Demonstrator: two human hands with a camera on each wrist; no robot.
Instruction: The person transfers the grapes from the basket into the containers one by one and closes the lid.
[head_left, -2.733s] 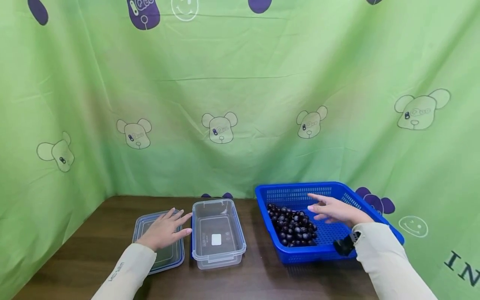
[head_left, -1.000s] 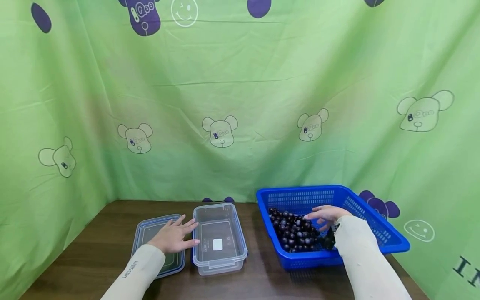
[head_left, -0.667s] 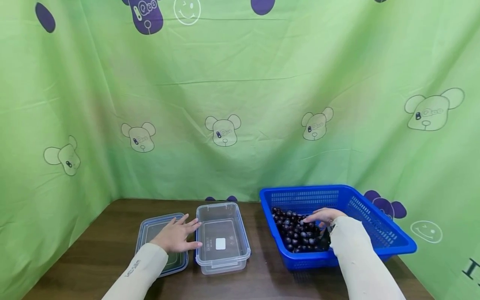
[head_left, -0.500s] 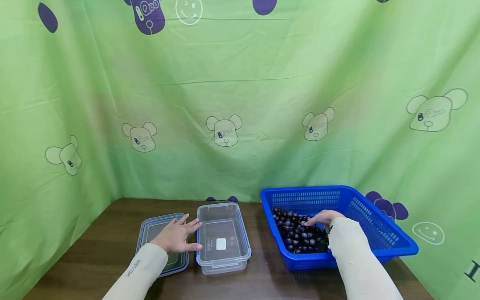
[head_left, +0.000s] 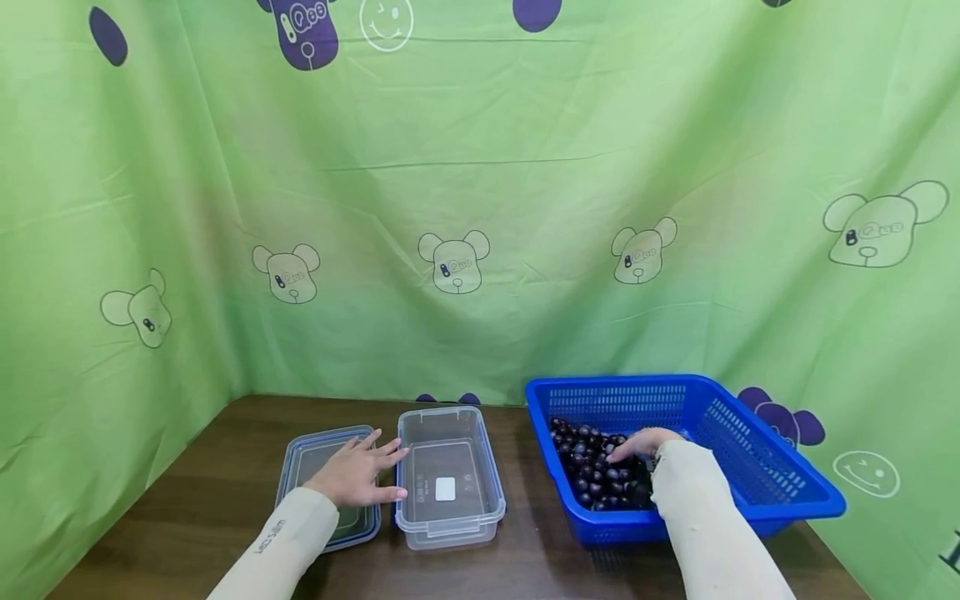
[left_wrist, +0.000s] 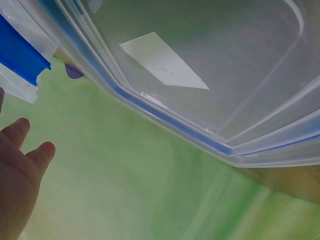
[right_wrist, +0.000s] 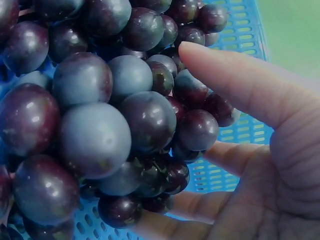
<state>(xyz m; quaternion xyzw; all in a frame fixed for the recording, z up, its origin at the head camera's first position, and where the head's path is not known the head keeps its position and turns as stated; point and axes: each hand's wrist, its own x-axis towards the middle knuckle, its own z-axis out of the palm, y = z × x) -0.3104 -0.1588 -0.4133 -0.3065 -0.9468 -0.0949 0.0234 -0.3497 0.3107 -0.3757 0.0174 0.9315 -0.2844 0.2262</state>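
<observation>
Dark purple grapes (head_left: 600,479) lie heaped in the left part of a blue plastic basket (head_left: 780,510). My right hand (head_left: 645,444) is down among them and grips part of the bunch. In the right wrist view its fingers (right_wrist: 195,206) run in under the grapes (right_wrist: 95,140), their tips hidden, and the thumb lies along the other side. My left hand (head_left: 351,475) is spread over a clear lid (head_left: 300,463), fingertips right at the left rim of a clear plastic container (head_left: 453,467). A white label sits on the container's bottom, and no food shows inside.
A brown wooden table (head_left: 225,467) carries everything. Green patterned cloth (head_left: 480,333) hangs behind the table and at both sides. The basket stands right of the container with a strip of table between them.
My right hand has come down from above the basket, moved left and sunk into the grapes. My left hand stays spread beside the container. The head view has shifted slightly.
</observation>
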